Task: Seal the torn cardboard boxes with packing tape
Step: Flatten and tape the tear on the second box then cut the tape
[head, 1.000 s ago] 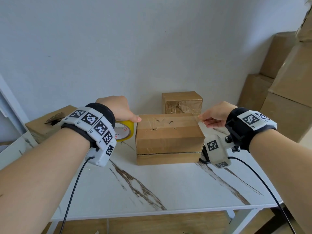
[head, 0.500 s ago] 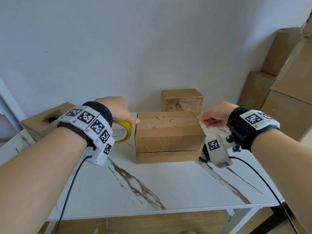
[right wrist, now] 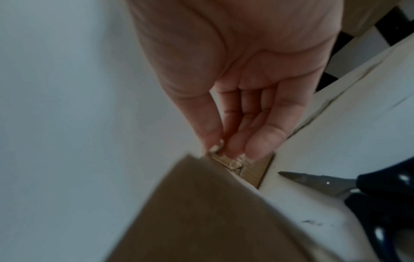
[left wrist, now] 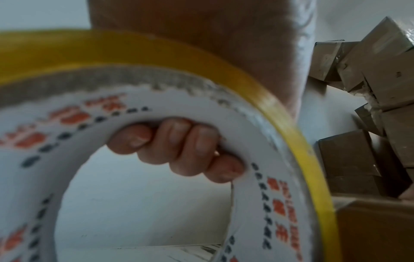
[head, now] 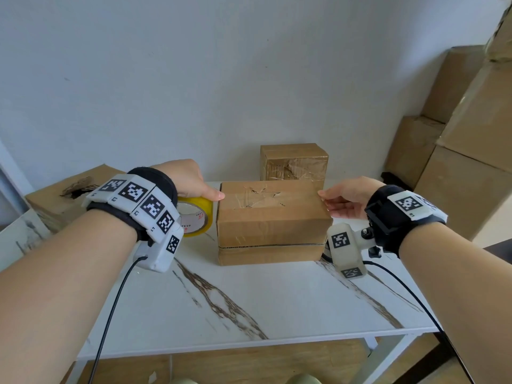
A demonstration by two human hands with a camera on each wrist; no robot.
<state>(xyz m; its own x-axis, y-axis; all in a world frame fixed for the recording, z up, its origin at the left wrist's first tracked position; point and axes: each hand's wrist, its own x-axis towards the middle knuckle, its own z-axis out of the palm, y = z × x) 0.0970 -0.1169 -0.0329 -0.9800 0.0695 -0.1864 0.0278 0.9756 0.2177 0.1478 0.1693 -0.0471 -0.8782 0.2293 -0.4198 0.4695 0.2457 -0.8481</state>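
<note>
A brown cardboard box (head: pixel 271 217) with small tears in its top lies in the middle of the white marble table (head: pixel 277 300). A strip of clear tape runs across the torn top. My left hand (head: pixel 205 194) grips the yellow tape roll (head: pixel 198 217) at the box's left edge, thumb on top. In the left wrist view my fingers (left wrist: pixel 179 147) curl through the tape roll's (left wrist: pixel 291 141) core. My right hand (head: pixel 325 198) pinches the tape end (right wrist: pixel 237 163) at the top right edge of the box (right wrist: pixel 201 212).
A smaller taped box (head: pixel 295 162) stands behind, against the wall. A torn box (head: pixel 69 195) sits at the far left. Large cartons (head: pixel 457 151) are stacked on the right. Scissors (right wrist: pixel 313 179) lie on the table just right of the box.
Both hands keep their places at the two ends of the box; only the head view has shifted slightly.
</note>
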